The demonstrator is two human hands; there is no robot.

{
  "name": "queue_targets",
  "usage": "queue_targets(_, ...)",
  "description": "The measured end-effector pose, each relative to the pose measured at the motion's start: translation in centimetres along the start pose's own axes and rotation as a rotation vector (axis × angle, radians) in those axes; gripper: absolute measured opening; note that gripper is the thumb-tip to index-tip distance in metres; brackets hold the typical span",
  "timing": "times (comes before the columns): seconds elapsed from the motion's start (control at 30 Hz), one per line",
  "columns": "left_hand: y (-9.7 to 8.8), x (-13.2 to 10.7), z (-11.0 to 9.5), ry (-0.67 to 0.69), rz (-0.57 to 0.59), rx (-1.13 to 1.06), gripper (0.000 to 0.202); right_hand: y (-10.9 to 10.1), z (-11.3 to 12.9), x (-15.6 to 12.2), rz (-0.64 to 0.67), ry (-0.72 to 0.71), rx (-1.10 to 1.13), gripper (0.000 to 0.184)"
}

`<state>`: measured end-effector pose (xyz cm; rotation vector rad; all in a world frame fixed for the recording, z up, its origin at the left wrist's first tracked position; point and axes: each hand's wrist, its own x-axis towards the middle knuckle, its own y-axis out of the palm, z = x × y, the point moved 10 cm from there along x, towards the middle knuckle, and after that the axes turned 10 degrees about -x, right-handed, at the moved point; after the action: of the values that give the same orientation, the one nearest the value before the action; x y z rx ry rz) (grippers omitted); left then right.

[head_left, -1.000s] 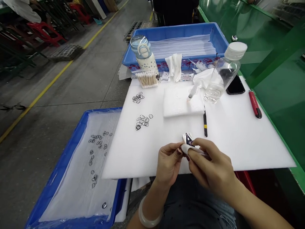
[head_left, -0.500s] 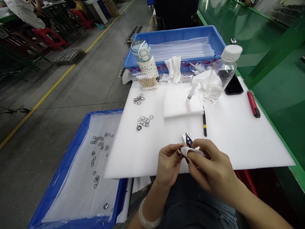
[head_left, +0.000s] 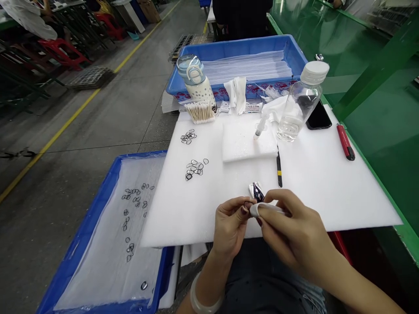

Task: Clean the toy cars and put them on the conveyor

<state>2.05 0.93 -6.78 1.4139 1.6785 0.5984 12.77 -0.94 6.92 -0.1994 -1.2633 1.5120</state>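
Note:
My left hand (head_left: 231, 224) and my right hand (head_left: 288, 229) meet over the near edge of a white foam board (head_left: 327, 187). Both are closed in a pinch. My right hand's fingertip is wrapped in a small white cloth (head_left: 257, 209) pressed against something tiny that my left fingers pinch; I cannot make it out. Just beyond the fingers a small shiny dark piece (head_left: 255, 191) lies on the board. Two clusters of thin dark rings (head_left: 195, 168) (head_left: 187, 136) lie on the board's left side.
A blue tray (head_left: 81, 237) lined in white with several rings sits at my lower left. At the back stand another blue tray (head_left: 242, 46), a water bottle (head_left: 194, 80), cotton swabs (head_left: 200, 112), a clear bottle (head_left: 299, 104), a syringe (head_left: 260, 127) on a foam pad, black tweezers (head_left: 279, 168), a phone (head_left: 318, 117) and a red cutter (head_left: 345, 141).
My hands stay together in the same pinch; the fingers shift only slightly. The view has drifted a little.

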Motion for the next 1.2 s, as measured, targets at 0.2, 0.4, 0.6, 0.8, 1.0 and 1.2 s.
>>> queue_targets(0.2,-0.2,0.0,0.2,-0.035,0.019,0.015,0.025,-2.1,-3.0,-0.4,-0.116,0.169,0.095,0.016)
queue_targets(0.4,0.1,0.0,-0.1,0.006,0.03,0.029,0.025,-0.5,-1.1,-0.3,-0.097,0.059,0.127,0.016)
queue_targets(0.6,-0.2,-0.1,-0.4,0.058,-0.015,0.044,0.023,0.7,0.5,0.1,-0.033,-0.007,-0.005,0.018)
queue_targets(0.8,-0.5,0.1,0.0,0.024,-0.002,0.038,0.024,-4.9,-4.7,0.8,-0.146,0.165,0.108,0.015)
queue_targets(1.0,-0.5,0.1,-0.2,0.02,0.011,0.002,0.022,-13.4,-10.2,4.9,-0.632,0.166,-0.26,0.014)
queue_targets(1.2,-1.1,0.2,0.1,-0.026,-0.043,-0.041,0.029,-10.6,-12.0,12.7,-0.475,0.0,-0.62,0.032)
